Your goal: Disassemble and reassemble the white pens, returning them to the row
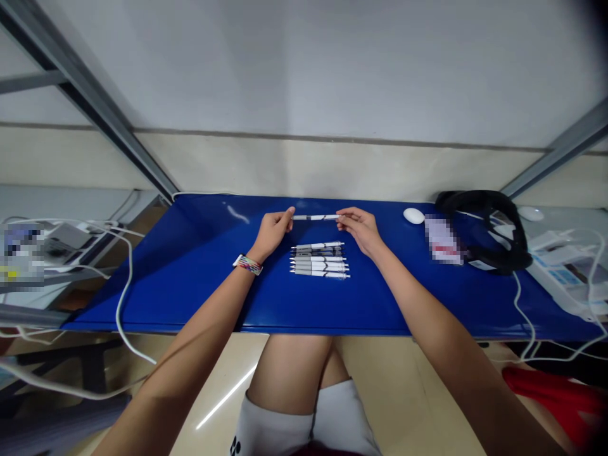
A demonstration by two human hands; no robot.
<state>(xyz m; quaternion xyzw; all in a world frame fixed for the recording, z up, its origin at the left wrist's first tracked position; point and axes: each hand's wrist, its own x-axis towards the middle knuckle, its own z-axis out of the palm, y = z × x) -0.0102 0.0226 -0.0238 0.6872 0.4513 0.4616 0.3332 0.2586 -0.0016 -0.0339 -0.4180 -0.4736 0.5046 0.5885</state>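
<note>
My left grip (274, 232) pinches one end of a white pen (316, 217) and my right grip (361, 229) pinches the other, so it spans level between them over the far half of the blue counter (199, 272). Just on the near side, between my forearms, a row of pens (318, 267) lies side by side, tips to the left, taking up the space between the held one and the near edge. To the right of my right grip, by the far edge, sits a white rounded object (413, 216); next to it is a packet (443, 239), its print blurred, then a black padded band (520, 234) crowding the far right corner. A white cable (124, 291) crosses the left edge, and a metal post (111, 123) slants up from the far left corner.
</note>
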